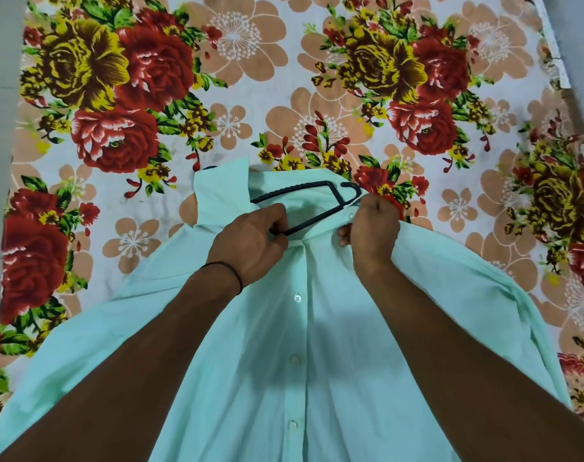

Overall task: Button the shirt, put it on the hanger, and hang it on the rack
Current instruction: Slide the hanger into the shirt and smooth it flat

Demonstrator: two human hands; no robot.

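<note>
Hanger (300,187) gripped at one end by left hand (250,243), tilted to slide under collar (223,191). Right hand (372,233) pinching neck edge of mint shirt (284,361), holding it open (lower buttons (297,298) fastened).

A shirt (300,361) on the bedsheet (250,95)
The hanger (297,189) lies inside the collar opening at its far end.
</note>
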